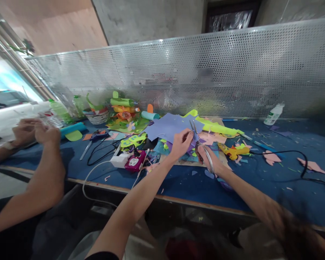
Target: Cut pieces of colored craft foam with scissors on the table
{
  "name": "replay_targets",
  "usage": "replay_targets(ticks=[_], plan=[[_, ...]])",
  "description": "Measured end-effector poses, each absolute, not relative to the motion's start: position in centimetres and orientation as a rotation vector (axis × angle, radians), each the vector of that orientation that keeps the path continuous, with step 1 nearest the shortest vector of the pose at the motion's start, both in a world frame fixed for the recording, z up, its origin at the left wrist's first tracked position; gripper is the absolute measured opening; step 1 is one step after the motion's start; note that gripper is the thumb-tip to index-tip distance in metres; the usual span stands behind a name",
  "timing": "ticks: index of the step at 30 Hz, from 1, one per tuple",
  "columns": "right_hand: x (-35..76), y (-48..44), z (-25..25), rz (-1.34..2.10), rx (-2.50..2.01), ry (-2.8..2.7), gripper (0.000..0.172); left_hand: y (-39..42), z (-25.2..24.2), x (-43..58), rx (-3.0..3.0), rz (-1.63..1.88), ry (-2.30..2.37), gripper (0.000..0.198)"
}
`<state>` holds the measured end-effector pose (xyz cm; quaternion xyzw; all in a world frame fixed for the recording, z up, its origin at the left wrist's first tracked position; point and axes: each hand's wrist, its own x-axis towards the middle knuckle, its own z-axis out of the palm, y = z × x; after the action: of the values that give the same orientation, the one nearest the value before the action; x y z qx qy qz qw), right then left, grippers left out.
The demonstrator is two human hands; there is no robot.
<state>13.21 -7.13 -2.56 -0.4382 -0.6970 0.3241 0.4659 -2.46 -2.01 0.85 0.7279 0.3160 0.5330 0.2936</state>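
Near the middle of the blue table, my right hand is wrapped round the handles of a pair of metal scissors. The scissor blades point up and away, slightly parted. Just left of them, my left hand pinches a small piece of purple paper at its fingertips. Behind my hands, larger purple paper sheets lie over a heap of coloured scraps. A yellow-green paper roll lies behind and to the right of the scissors.
A yellow glue gun lies at right, its black cable trailing rightward. A white bottle stands by the perforated metal screen. Left are a magenta power adapter, a basket and another person's hands.
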Motion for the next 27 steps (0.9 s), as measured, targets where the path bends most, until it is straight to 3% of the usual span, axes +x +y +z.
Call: replay_targets(ticks=[8, 15, 18, 23, 27], plan=[[13.6, -7.1, -2.0, 0.699, -1.139, -1.739, 0.052, -2.0, 0.5, -2.4, 1.957, 1.446, 0.831, 0.043], [14.7, -5.5, -2.3, 0.811, -1.179, -1.537, 0.05, -0.9, 0.2, -2.7, 1.837, 1.45, 0.823, 0.047], [15.7, -4.4, -2.2, 0.866, -1.116, -1.34, 0.038, -0.3, 0.1, -2.8, 2.031, 1.315, 0.92, 0.045], [17.3, -3.1, -1.9, 0.81, -1.099, -1.16, 0.044, -0.2, -0.4, -2.7, 2.44, 1.017, 1.037, 0.04], [17.7, -2.8, -2.0, 0.867, -1.045, -1.265, 0.044, -0.3, -0.6, -2.6, 2.439, 1.0, 1.109, 0.043]])
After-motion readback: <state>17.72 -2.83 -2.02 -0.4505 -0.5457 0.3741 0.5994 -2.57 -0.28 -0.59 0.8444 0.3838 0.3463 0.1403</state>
